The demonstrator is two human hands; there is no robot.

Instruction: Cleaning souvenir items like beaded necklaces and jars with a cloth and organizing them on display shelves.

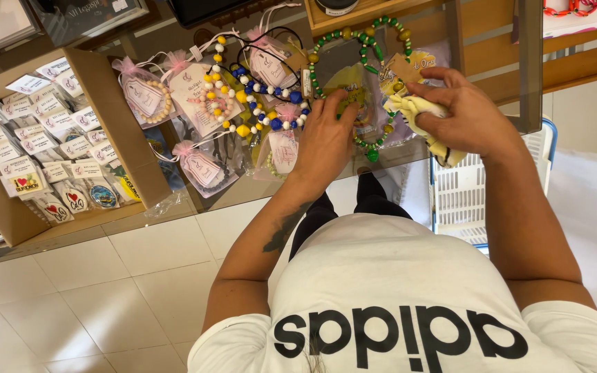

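Palm-down, both hands [326, 138] on green necklace [364, 48]

Bright, even daylight fills my head view. The glass counter [174, 200] shows soft reflections, with only faint shadows on the floor tiles [105, 290] beneath it. Focus stays crisp around the counter; lines bow near the frame's edges.

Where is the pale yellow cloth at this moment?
In the head view, the pale yellow cloth is in the right hand, at the right end of the glass shelf, beside the green bead necklace under the left hand.
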